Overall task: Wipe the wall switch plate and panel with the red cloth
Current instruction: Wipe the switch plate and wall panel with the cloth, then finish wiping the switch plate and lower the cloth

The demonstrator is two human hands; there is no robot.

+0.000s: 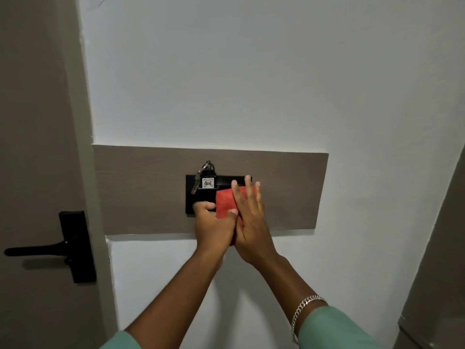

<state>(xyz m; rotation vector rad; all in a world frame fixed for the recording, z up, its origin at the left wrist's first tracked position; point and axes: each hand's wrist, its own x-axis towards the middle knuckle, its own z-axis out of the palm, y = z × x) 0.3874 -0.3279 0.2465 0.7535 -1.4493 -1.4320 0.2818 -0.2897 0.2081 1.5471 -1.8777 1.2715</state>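
A black switch plate [190, 197] is mounted in the middle of a long grey-brown wooden panel [141, 187] on the white wall. A key fob marked 406 [208, 183] with a key hangs in its left slot. The folded red cloth [224, 201] lies flat against the plate's right half. My right hand [249, 217] presses it there with fingers spread flat. My left hand [214, 227] touches the plate's lower left, fingers by the fob and thumb on the cloth's edge. The plate's right half is hidden.
A grey door with a black lever handle [50, 248] and black backplate stands at the left, beside the door frame [85, 147]. Another grey surface [437, 260] runs down the right edge. White wall surrounds the panel.
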